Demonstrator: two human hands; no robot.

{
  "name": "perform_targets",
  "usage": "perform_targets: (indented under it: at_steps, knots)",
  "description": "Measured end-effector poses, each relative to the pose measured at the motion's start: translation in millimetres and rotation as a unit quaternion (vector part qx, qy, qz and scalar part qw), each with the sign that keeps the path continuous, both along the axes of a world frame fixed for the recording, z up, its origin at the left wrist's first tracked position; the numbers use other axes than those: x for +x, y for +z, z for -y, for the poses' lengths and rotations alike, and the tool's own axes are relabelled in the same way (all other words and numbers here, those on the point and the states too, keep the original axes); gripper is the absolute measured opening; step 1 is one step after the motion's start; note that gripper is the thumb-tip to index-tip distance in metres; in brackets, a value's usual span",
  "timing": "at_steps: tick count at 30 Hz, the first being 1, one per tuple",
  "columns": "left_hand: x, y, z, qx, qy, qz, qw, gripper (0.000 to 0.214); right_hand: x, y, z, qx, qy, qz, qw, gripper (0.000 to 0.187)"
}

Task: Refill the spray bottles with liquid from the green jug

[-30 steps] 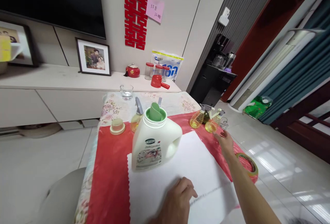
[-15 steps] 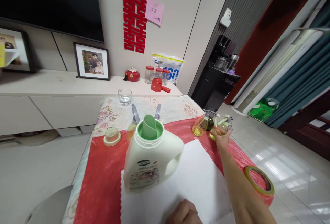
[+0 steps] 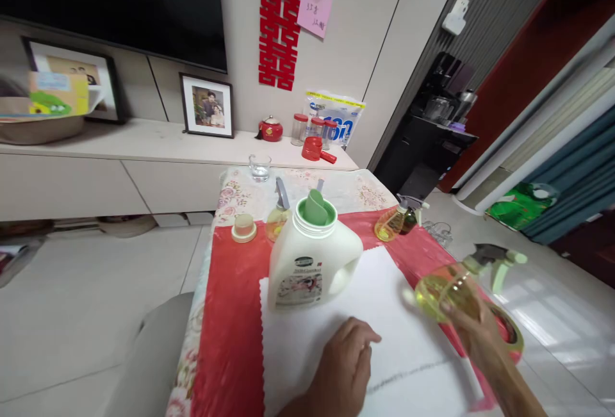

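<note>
My right hand (image 3: pixel 473 324) is wrapped around a clear spray bottle (image 3: pixel 444 292) of yellow liquid. The bottle is tilted above the right side of the white sheet, blurred by motion. My left hand (image 3: pixel 343 366) rests on the white sheet (image 3: pixel 398 334) with its fingers loosely curled together and nothing seen in them. Ahead of it stands a large white detergent jug (image 3: pixel 300 263), uncapped, showing a green pouring spout (image 3: pixel 316 209). Another spray bottle (image 3: pixel 277 221) stands partly hidden behind the jug. Left of that sits a translucent cap (image 3: pixel 243 228).
An amber-yellow spray bottle (image 3: pixel 388 223) and a dark spray bottle (image 3: pixel 408 220) stand at the table's right edge. A roll of tape (image 3: pixel 515 334) lies behind my right wrist. A glass cup (image 3: pixel 260 168) stands at the back, before the white cabinet (image 3: pixel 187 145).
My right hand has lifted the spray bottle from the group at the right edge and brought it nearer. My left hand has moved forward on the sheet. The view has shifted left.
</note>
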State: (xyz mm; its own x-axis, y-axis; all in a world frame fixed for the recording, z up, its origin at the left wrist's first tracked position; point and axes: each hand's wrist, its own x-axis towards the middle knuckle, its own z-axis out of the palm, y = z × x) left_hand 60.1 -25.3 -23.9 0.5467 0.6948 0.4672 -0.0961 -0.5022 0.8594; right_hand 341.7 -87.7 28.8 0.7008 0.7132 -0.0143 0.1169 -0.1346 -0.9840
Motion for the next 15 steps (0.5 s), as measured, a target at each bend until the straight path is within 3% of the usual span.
perform_targets:
  at_steps: [2, 5, 9, 12, 15]
  knots:
    - [-7, 19.7, -3, -0.055, 0.01, 0.014, 0.998, 0.026, -32, -1.1, 29, 0.015, 0.096, -0.08, 0.992, 0.109]
    - [-16, 51.9, -8, -0.14, -0.01, 0.024, 0.99, 0.028, -74, -2.9, 55, -0.021, 0.251, -0.162, 0.954, 0.114]
    - [-26, 93.0, -13, -0.238, -0.113, 0.064, 0.963, 0.033, -107, -3.7, 60, -0.034, 0.369, -0.236, 0.898, 0.113]
    - [-34, 109.6, -13, -0.318, -0.217, 0.086, 0.919, 0.034, -118, -6.4, 57, -0.047, 0.444, -0.245, 0.861, 0.114]
    - [-42, 112.0, -13, -0.362, -0.282, 0.098, 0.883, 0.035, -122, -11.0, 57, -0.076, 0.456, -0.185, 0.867, 0.117]
